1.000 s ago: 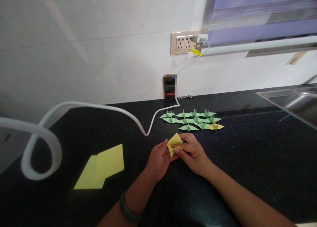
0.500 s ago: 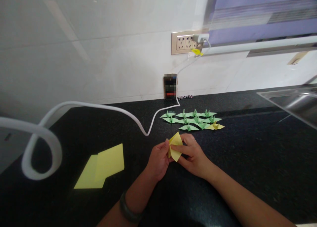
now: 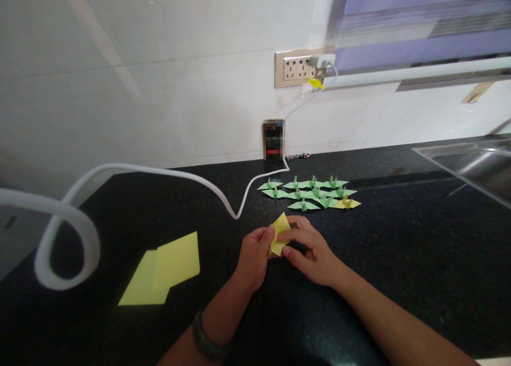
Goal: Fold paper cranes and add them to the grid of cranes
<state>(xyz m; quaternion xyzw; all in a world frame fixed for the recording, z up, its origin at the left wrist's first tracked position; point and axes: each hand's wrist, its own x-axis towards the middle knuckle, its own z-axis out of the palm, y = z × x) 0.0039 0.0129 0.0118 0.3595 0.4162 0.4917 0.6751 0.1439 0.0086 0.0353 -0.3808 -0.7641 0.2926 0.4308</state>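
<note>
From where I stand, the yellow paper [image 3: 280,229] is just below the middle of the frame, held up between two hands over the dark bench [image 3: 383,307]. It is partly folded, its longer way running up and down the frame, with the top corner leaning slightly right. The left hand [image 3: 253,259] is closed on its left edge, thumb on the near face. The right hand [image 3: 313,251] comes in from the right, fingers bent and touching the face, thumb by the lower edge; whether it pinches, I cannot tell. Neither hand is nearer: the paper touches both, lying right of the left palm and left of the right.

Just above the hands sit the green cranes [image 3: 303,206], with a yellow crane [image 3: 346,202] at their lower right. Two yellow sheets [image 3: 178,262] overlap at lower left, well apart from the hands.
</note>
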